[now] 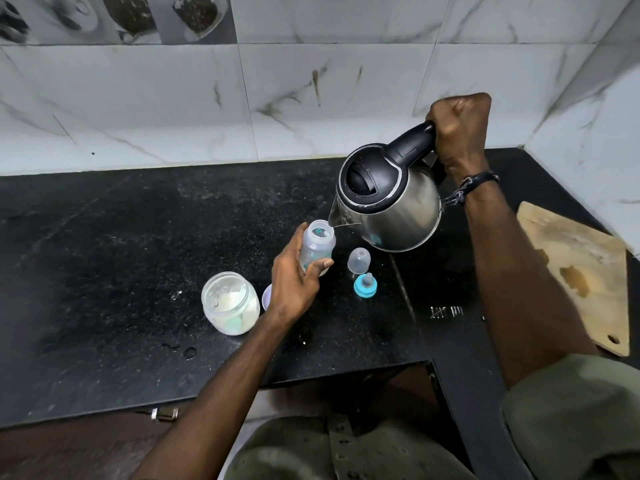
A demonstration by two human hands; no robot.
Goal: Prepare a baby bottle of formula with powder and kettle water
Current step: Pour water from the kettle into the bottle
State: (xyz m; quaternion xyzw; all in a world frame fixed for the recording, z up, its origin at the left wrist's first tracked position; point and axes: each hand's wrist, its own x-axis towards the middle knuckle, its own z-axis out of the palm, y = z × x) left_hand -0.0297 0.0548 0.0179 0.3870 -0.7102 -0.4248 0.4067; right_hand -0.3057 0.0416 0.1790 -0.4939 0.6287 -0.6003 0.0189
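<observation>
Leftmost, I see a squat clear jar point(231, 304) standing open on the black speckled stone counter point(104, 258), its rounded glass-like walls holding pale cream powder heaped at the bottom. Just beside it, a small lilac disc point(267, 297) peeks out from behind my left hand point(294, 282). That hand wraps the translucent plastic baby bottle point(317, 247), thumb on the near side and fingers hidden round the far side. The bottle's long axis runs nearly upright, leaning a little toward the upper left, with its open round mouth pointing up at the kettle spout; I cannot tell whether its base touches the counter. To the right of it stands a clear domed cap point(359, 260), and just below that a teat in a blue screw ring point(365, 285), tip up, both apart from the bottle. Above them, the kettle point(391, 202) hangs tilted, a brushed steel belly with a glossy black lid and handle; its spout points down and left, just over the bottle mouth, and a thin glassy stream runs at the lip. My right hand point(457, 129) is clenched round the black handle, a dark cord bracelet point(479, 181) on the wrist. Far right, a worn, stained wooden cutting board point(581, 271) lies flat against the marbled tile wall point(311, 98).
</observation>
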